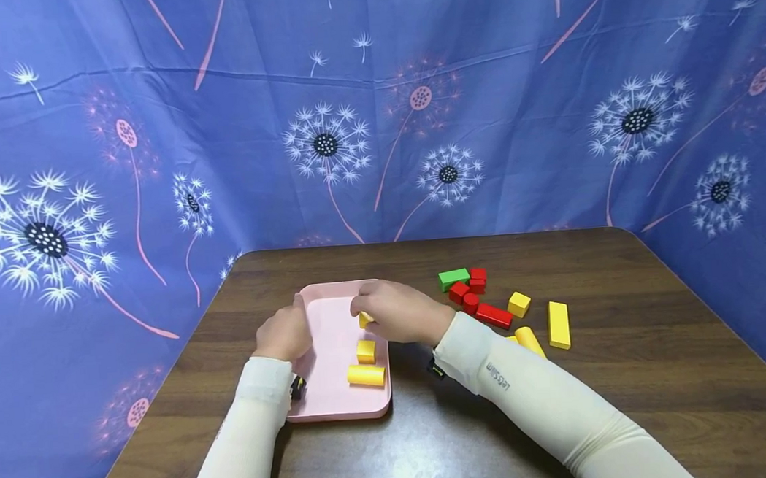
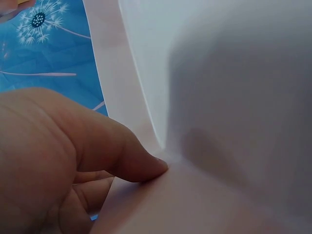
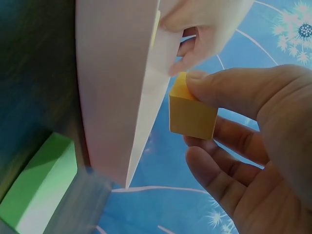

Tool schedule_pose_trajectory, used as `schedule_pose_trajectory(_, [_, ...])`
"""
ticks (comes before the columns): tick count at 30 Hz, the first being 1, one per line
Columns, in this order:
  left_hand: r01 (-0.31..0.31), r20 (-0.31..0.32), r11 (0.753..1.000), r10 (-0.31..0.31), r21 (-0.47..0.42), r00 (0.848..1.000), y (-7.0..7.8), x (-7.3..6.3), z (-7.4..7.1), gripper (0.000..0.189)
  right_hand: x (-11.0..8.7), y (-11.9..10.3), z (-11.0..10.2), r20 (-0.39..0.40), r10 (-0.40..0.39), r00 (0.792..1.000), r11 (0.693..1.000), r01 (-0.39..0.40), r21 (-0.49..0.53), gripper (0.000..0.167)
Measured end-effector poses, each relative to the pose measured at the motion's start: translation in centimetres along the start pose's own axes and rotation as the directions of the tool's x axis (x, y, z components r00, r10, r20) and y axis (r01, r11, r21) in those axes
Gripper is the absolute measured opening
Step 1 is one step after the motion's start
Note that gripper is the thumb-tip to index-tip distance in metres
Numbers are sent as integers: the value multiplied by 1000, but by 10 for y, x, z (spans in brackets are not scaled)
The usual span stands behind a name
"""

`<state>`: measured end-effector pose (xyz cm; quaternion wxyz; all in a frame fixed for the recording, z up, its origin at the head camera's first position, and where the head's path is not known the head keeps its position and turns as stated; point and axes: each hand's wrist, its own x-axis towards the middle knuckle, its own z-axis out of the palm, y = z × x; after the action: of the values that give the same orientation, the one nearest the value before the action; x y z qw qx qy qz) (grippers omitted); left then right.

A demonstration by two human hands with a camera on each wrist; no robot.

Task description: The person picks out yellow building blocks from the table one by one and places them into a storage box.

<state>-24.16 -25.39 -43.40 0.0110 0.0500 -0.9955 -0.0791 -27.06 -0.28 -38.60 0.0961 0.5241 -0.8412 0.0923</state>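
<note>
A shallow pink tray [image 1: 326, 337] lies on the left part of the table. My left hand [image 1: 283, 333] grips its left wall; in the left wrist view the thumb [image 2: 141, 161] presses inside the wall and the other fingers curl outside. Over the tray's right side, my right hand [image 1: 397, 311] pinches a yellow cube block [image 3: 192, 114] between thumb and fingers. Inside the tray, below that hand, lie another yellow block [image 1: 366, 352] and a yellow cylinder [image 1: 366, 375].
Right of the tray are a green block [image 1: 454, 279], several red blocks [image 1: 494, 315], a yellow cube [image 1: 519, 304], a long yellow block [image 1: 559, 325] and a yellow cylinder [image 1: 530, 342] partly behind my right sleeve. A blue patterned cloth [image 1: 376, 122] hangs behind the table.
</note>
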Motion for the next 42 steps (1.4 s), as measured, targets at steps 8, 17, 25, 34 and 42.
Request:
schedule_pose_trajectory(8, [1, -9, 1000, -1, -8, 1000, 0, -1, 2, 70, 5, -8, 4, 11, -34, 999, 999, 34, -26, 25])
schedule_pose_trajectory(17, [4, -7, 1000, -4, 4, 1000, 0, 0, 0, 71, 14, -18, 0, 46, -60, 997, 996, 63, -66, 26])
schedule_pose_trajectory(25, [-1, -24, 1000, 1, 14, 1000, 1, 0, 0, 70, 23, -25, -4, 72, -74, 995, 992, 80, -95, 28])
schedule_pose_trajectory(34, [-10, -37, 1000, 10, 10, 999, 0, -1, -1, 71, 29, -33, -2, 92, -91, 992, 990, 100, -102, 27])
schedule_pose_trajectory(42, [-11, -38, 1000, 11, 5, 999, 0, 0, 0, 71, 29, -36, 5, 106, -86, 991, 990, 97, -99, 28])
